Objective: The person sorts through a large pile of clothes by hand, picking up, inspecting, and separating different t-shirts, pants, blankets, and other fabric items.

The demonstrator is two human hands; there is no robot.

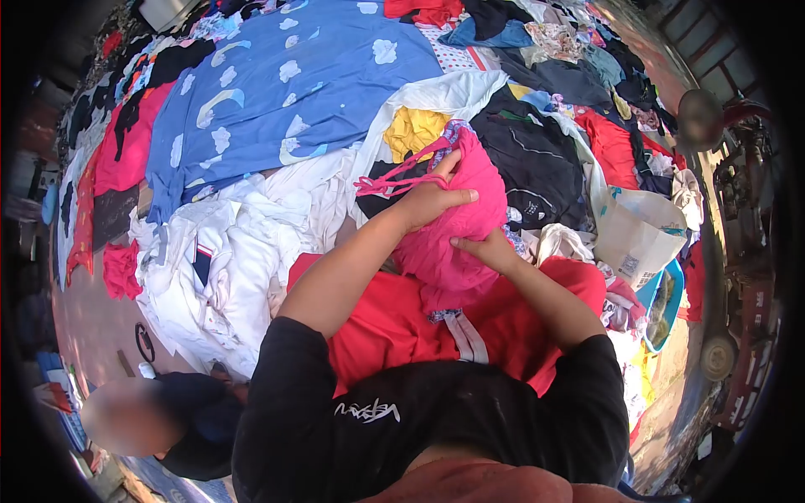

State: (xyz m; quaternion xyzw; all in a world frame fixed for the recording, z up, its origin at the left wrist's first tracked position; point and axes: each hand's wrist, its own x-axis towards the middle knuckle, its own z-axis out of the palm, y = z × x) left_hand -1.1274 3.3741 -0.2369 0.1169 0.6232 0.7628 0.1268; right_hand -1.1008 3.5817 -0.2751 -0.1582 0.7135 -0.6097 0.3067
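A bright pink garment [457, 226] with patterned trim and thin pink ties hangs bunched between my hands, above the red cloth over my lap [386, 327]. My left hand [440, 197] grips its upper part, the thumb lying across the fabric. Lower on the opposite side, my right hand [490, 251] holds its edge with the thumb on top. The ties dangle out to the left over a yellow cloth [415, 132] and dark clothing [524, 155]. What the fingers behind the fabric do is hidden.
White clothes [226, 260] are heaped at the left. A blue cloud-print sheet [302, 75] spreads out ahead. To the right stand a white bag [639, 235] and a blue-rimmed basket [665, 306]. Another person [168, 419] is close at the lower left.
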